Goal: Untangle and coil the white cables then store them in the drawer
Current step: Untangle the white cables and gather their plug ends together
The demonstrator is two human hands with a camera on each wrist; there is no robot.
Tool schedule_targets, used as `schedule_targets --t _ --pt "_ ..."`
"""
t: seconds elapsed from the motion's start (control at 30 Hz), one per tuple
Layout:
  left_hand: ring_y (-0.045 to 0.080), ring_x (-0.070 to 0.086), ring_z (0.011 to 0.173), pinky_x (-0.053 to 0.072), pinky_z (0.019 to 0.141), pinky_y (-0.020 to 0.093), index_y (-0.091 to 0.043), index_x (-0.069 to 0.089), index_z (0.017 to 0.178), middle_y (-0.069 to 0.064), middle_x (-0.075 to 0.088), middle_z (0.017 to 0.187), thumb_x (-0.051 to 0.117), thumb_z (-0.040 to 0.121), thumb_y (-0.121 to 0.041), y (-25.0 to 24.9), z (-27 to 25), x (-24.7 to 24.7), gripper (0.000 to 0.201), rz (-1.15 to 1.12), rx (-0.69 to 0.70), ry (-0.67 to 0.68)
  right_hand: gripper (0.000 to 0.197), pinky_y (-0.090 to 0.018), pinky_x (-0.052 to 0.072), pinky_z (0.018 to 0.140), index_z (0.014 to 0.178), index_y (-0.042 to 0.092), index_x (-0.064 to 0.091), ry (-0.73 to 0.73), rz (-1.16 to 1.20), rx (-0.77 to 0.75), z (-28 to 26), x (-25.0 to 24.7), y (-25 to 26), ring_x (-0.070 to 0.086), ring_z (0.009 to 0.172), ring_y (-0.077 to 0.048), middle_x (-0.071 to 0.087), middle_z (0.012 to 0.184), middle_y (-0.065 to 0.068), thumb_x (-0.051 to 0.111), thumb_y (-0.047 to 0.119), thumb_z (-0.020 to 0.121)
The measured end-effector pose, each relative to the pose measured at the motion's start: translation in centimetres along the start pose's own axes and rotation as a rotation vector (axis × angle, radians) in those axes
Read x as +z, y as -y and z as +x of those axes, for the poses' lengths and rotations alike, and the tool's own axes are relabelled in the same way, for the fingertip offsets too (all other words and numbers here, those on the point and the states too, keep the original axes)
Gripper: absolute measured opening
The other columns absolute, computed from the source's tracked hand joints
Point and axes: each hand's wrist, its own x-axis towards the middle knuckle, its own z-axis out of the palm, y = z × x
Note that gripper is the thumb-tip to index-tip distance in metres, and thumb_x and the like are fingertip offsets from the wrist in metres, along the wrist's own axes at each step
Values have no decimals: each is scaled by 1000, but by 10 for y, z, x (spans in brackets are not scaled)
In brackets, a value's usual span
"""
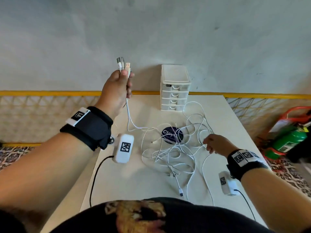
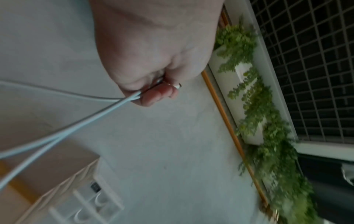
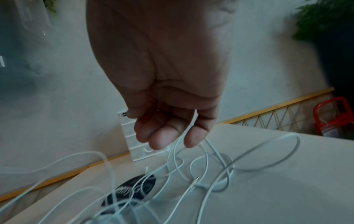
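Several white cables [image 1: 175, 153] lie tangled in loops on the white table [image 1: 134, 182]. My left hand [image 1: 117, 86] is raised above the table's far left and grips the USB plug ends [image 1: 123, 64] of a few cables, which stick up out of the fist; their cords [image 2: 63, 128] hang down to the tangle. My right hand [image 1: 212, 143] hovers low at the tangle's right side, fingers [image 3: 195, 136] curled around a loop of white cable [image 3: 188, 130]. A white mini drawer unit [image 1: 175, 88] stands at the table's back edge, all drawers closed.
A round dark sticker or disc [image 1: 171, 134] lies under the cables at the table's middle. A yellow-railed lattice fence [image 1: 42, 105] runs behind the table below a grey wall. A green and red canister [image 1: 289, 140] sits on the floor to the right.
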Motion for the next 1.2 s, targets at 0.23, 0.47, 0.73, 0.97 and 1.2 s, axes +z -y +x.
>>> schedule_targets --t 0.23,0.47,0.73,0.97,1.2 --pt "4 26 38 21 42 20 -19 47 81 -10 36 52 32 104 -31 43 -40 10 30 8 -101 77 12 -13 40 45 86 11 64 113 -20 -37 -14 56 -17 55 40 0 66 64 -1 57 19 90" --pt "4 26 39 21 43 21 -20 47 81 -12 35 46 33 103 -36 72 -54 8 30 20 -205 86 10 -24 48 61 83 19 69 254 -93 -72 -37 96 -14 59 53 -8 68 72 -2 64 10 83" --pt "6 25 39 22 43 21 -19 48 81 -12 35 47 35 103 -36 85 -64 9 30 26 -232 82 27 -31 45 94 114 25 65 130 -397 -405 -58 160 24 60 112 -21 65 119 2 48 22 93" --pt "8 23 41 20 45 24 -17 51 85 -7 32 54 38 102 -34 83 -68 0 27 22 -233 112 46 -43 42 95 124 9 47 153 -809 -158 -37 182 12 53 114 -30 52 123 -11 59 37 88" --pt "6 26 41 22 44 21 -16 58 87 -10 33 53 44 101 -28 86 -65 -14 24 -9 -217 170 15 -40 41 88 103 15 49 149 -727 -288 -33 162 11 60 104 -29 58 105 -6 45 23 90"
